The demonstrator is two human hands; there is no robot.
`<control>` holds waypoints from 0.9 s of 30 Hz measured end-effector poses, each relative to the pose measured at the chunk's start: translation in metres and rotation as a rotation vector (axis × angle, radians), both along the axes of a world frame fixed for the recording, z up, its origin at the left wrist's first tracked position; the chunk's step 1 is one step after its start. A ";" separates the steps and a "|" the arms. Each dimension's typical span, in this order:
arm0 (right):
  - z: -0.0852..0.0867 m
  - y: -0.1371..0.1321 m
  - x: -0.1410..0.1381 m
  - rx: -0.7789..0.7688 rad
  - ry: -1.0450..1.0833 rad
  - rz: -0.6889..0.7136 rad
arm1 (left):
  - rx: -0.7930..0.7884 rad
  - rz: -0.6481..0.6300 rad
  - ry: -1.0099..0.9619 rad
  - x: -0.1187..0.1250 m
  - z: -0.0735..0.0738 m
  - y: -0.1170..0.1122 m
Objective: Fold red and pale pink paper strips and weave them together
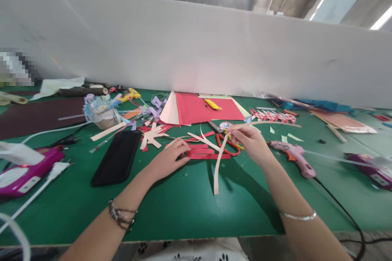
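My left hand (171, 157) rests on the green table (190, 208), its fingers lying on several red paper strips (206, 153) and holding them down. My right hand (249, 140) hovers just right of them, fingers pinched on a long cream paper strip (218, 167) that hangs down to the table. More cream strips (200, 138) cross over the red ones. Orange-handled scissors (227, 142) lie under my right hand.
A black phone (118, 155) lies to the left, and a pink glue gun (292, 155) with a black cord to the right. Red and cream paper sheets (199, 108) with a yellow cutter (212, 104) lie behind. Purple devices sit at both table ends. A white partition (196, 49) stands at the back.
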State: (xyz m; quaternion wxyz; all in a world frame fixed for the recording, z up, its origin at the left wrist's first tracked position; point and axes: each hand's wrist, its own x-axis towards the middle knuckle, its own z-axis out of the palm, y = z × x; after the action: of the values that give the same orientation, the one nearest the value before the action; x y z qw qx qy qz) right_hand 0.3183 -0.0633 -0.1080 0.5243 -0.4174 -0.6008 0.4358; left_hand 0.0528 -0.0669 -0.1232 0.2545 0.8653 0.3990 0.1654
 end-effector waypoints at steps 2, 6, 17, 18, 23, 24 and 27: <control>0.001 -0.004 -0.005 -0.059 -0.008 0.035 | -0.009 -0.014 -0.014 0.002 0.001 -0.002; 0.002 -0.013 -0.021 -0.205 0.162 0.209 | -0.022 -0.017 -0.063 0.006 0.002 -0.003; -0.006 -0.014 -0.027 -0.245 0.275 0.224 | 0.002 -0.012 -0.120 0.005 0.003 -0.004; -0.006 -0.013 -0.026 -0.244 0.284 0.230 | 0.019 0.006 -0.127 0.005 0.004 -0.004; -0.006 -0.014 -0.025 -0.272 0.243 0.272 | 0.052 0.103 -0.209 0.003 0.003 -0.003; -0.006 -0.014 -0.026 -0.277 0.221 0.263 | 0.044 0.132 -0.256 0.002 0.004 -0.002; -0.007 -0.014 -0.028 -0.297 0.172 0.218 | -0.046 0.214 -0.450 -0.001 0.005 0.001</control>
State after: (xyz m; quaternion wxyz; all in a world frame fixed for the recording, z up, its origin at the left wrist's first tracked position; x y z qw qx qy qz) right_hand 0.2904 -0.0772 -0.1148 0.4560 -0.3838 -0.5246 0.6078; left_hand 0.0518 -0.0663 -0.1185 0.3376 0.7535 0.4253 0.3706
